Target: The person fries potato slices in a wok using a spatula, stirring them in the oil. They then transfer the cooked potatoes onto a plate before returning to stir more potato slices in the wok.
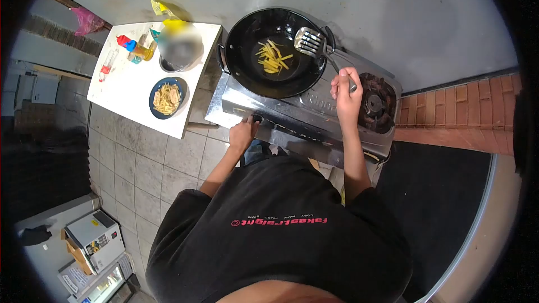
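Note:
My right hand [348, 94] is closed around the handle of a metal slotted spatula [309, 42], whose head hangs over the right side of a black wok [247, 73]. Cut potato strips [273, 58] lie in a small heap at the bottom of the wok, apart from the spatula. At the front of the steel gas stove [314, 102], the fingers of my left hand [243, 134] are closed on a dark control knob [256, 118]. The wok stands on the stove's left burner, which it hides.
A bare burner [375, 102] is at the stove's right. The white table [120, 92] on the left holds a dark bowl of fries [167, 99], a pot [168, 65], a yellow bottle with a blue cap [140, 50] and other bottles. A wall [387, 11] stands behind the stove.

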Demonstrator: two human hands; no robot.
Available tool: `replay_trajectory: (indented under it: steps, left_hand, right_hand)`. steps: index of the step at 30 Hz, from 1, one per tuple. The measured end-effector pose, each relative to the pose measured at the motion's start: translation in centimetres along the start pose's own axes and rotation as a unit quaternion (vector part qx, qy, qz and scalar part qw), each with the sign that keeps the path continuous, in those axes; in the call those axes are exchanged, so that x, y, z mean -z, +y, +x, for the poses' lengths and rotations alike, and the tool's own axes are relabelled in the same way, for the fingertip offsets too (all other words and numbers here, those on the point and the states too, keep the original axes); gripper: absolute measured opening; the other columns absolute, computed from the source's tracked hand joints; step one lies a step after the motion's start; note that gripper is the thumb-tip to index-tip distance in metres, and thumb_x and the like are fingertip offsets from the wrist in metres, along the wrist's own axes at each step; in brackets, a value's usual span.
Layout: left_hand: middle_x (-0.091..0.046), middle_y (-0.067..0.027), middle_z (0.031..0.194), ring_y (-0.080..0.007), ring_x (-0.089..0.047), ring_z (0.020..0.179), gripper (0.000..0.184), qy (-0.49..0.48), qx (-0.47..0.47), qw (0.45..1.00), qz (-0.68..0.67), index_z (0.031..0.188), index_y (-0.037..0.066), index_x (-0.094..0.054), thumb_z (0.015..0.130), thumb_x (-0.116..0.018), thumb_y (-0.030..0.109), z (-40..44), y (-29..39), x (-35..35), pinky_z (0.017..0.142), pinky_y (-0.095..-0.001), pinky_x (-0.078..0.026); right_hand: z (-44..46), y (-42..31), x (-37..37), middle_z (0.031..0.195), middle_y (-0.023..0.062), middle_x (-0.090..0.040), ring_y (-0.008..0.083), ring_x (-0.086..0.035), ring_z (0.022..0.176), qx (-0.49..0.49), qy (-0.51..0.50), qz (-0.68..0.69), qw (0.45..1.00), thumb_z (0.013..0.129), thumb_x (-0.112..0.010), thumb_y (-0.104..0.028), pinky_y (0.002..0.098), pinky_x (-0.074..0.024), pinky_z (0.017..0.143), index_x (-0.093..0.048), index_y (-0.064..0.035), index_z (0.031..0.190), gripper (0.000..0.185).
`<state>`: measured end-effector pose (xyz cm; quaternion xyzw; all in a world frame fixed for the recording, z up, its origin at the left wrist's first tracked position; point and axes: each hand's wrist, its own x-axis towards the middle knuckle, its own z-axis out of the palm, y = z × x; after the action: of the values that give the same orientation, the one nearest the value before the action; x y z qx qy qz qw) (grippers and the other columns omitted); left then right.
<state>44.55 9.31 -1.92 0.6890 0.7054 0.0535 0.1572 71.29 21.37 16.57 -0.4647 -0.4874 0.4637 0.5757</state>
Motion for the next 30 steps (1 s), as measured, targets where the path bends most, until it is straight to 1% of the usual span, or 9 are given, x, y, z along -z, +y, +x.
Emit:
replay_trajectory:
  steps: [7, 16, 19, 21, 22, 24, 25, 27, 30]
  left_hand:
    - [-0.065, -0.0172, 0.095, -0.0339, -0.07, 0.066, 0.02, 0.053, 0.043, 0.996, 0.053, 0.105, 0.007, -0.05, 0.102, -0.048, 0.026, -0.2, 1.5, -3.6, 0.052, -0.0421, -0.056]
    - [-0.066, -0.0281, 0.094, -0.0488, -0.065, 0.08, 0.025, 0.055, 0.175, 0.964, -0.191, 0.111, 0.004, -0.054, 0.103, -0.045, 0.027, 1.0, 0.8, -6.0, 0.072, -0.059, -0.051]
    - [-0.066, -0.0249, 0.085, -0.0407, -0.068, 0.069, 0.032, 0.122, 0.113, 0.957, -0.239, 0.11, 0.001, -0.056, 0.104, -0.045, 0.03, 1.6, -2.0, -10.3, 0.064, -0.0512, -0.053]
    - [-0.061, -0.0113, 0.074, -0.0227, -0.06, 0.054, 0.034, 0.048, 0.16, 0.907, -0.388, 0.102, 0.002, -0.057, 0.105, -0.045, 0.033, 2.2, -3.0, -11.1, 0.05, -0.0371, -0.048]
    - [-0.061, -0.0113, 0.074, -0.0227, -0.06, 0.054, 0.034, 0.048, 0.159, 0.907, -0.386, 0.102, 0.002, -0.057, 0.105, -0.045, 0.033, 2.2, -3.0, -10.6, 0.05, -0.0371, -0.048]
    - [-0.058, -0.0081, 0.068, -0.0222, -0.058, 0.051, 0.033, -0.076, 0.289, 0.768, -0.567, 0.1, 0.003, -0.06, 0.104, -0.047, 0.033, 2.1, -2.3, -8.8, 0.047, -0.0343, -0.045]
    - [-0.058, -0.0081, 0.068, -0.0222, -0.058, 0.051, 0.033, -0.077, 0.288, 0.769, -0.566, 0.1, 0.003, -0.06, 0.104, -0.047, 0.033, 2.0, -2.0, -8.1, 0.047, -0.0343, -0.045]
    - [-0.047, 0.0015, 0.065, -0.009, -0.045, 0.047, 0.032, -0.102, 0.298, 0.668, -0.674, 0.093, 0.008, -0.059, 0.104, -0.047, 0.035, 1.6, -1.7, -7.3, 0.041, -0.0245, -0.033]
    - [-0.046, 0.0019, 0.063, -0.0094, -0.042, 0.045, 0.03, -0.085, 0.298, 0.712, -0.63, 0.088, 0.008, -0.057, 0.102, -0.049, 0.034, 1.4, -1.3, -6.9, 0.04, -0.0247, -0.031]
  right_hand:
    - [0.0, 0.1, 1.9, 0.073, 0.0013, -0.053, 0.0051, -0.046, 0.057, 0.005, -0.019, 0.005, 1.0, 0.106, -0.05, -0.024, 0.0213, -0.0371, 0.05, -0.053, -0.0048, 0.091, 0.025]
    - [0.6, -0.2, 2.9, 0.072, 0.0005, -0.054, 0.0045, -0.046, 0.058, 0.001, -0.027, 0.011, 1.0, 0.106, -0.052, -0.024, 0.0212, -0.0363, 0.05, -0.054, -0.005, 0.091, 0.024]
    - [0.8, 0.2, 3.0, 0.071, -0.0003, -0.055, 0.0034, -0.046, 0.057, 0.006, -0.017, 0.024, 1.0, 0.105, -0.052, -0.022, 0.0207, -0.035, 0.048, -0.055, -0.0053, 0.092, 0.021]
    - [1.0, 0.2, 2.7, 0.071, -0.0002, -0.055, 0.0035, -0.046, 0.057, 0.011, -0.017, 0.024, 0.999, 0.105, -0.052, -0.022, 0.0207, -0.035, 0.048, -0.055, -0.0052, 0.092, 0.021]
    - [0.9, 0.1, 2.5, 0.071, 0.0, -0.055, 0.0035, -0.046, 0.057, 0.01, -0.015, 0.026, 1.0, 0.105, -0.052, -0.022, 0.0207, -0.035, 0.048, -0.055, -0.0051, 0.092, 0.021]
    - [1.0, 0.2, 2.2, 0.071, 0.0001, -0.055, 0.0035, -0.046, 0.057, 0.009, -0.011, 0.029, 0.999, 0.105, -0.052, -0.021, 0.0208, -0.0351, 0.048, -0.055, -0.005, 0.092, 0.022]
    - [1.0, 0.4, 2.1, 0.071, 0.0002, -0.055, 0.0035, -0.046, 0.056, 0.007, -0.008, 0.026, 1.0, 0.105, -0.052, -0.021, 0.0209, -0.0351, 0.048, -0.055, -0.0048, 0.091, 0.022]
    - [0.9, 0.6, 1.8, 0.071, 0.0004, -0.055, 0.0036, -0.046, 0.056, 0.004, -0.004, 0.025, 1.0, 0.106, -0.052, -0.021, 0.0209, -0.0351, 0.048, -0.054, -0.0047, 0.091, 0.022]
    - [0.9, 0.5, 1.6, 0.07, 0.0005, -0.055, 0.0037, -0.046, 0.056, 0.005, 0.001, 0.037, 0.999, 0.105, -0.052, -0.021, 0.0209, -0.0353, 0.047, -0.054, -0.0046, 0.09, 0.023]
